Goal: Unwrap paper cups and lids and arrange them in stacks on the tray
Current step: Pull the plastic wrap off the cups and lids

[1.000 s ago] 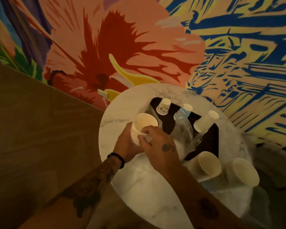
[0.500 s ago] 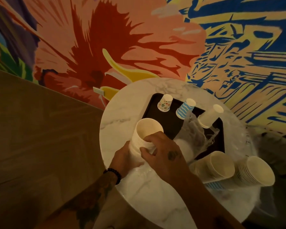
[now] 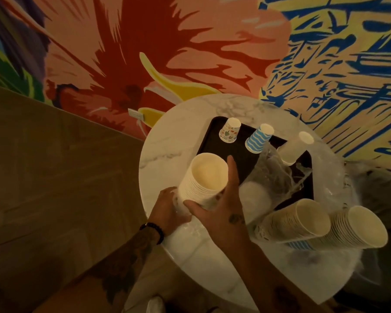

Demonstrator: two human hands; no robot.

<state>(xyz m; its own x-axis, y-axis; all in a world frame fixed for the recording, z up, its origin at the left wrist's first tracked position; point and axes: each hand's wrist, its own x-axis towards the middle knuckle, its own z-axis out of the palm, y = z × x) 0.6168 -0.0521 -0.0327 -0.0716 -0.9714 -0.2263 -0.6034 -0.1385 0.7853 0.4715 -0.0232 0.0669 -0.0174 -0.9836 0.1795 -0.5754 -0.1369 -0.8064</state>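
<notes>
Lower centre of the frame: two bare forearms reach in over the near edge of the round white marble table (image 3: 160, 154); a black bead bracelet (image 3: 152, 229) sits on the left wrist. Left hand (image 3: 167, 211) curled round the bottom end of the tall stack of cream paper cups (image 3: 203, 179), some clear film bunched under its fingers. Right hand (image 3: 219, 206) spread wide round the same stack, thumb across the near side, index finger straight up its right flank. Stack tilted, mouth upward, over the table just left of the black rectangular tray (image 3: 212, 141). Lower right: two long cup stacks (image 3: 303, 220) lying on their sides, mouths toward the camera. Beyond, crumpled clear plastic wrap (image 3: 273, 175) sprawls over the tray's right half. Far edge of tray: floral-print paper cup (image 3: 230, 133), blue-striped cups (image 3: 259, 138), plain white cup (image 3: 294, 147), all upside down. Upper frame: painted flower mural (image 3: 167, 53).
</notes>
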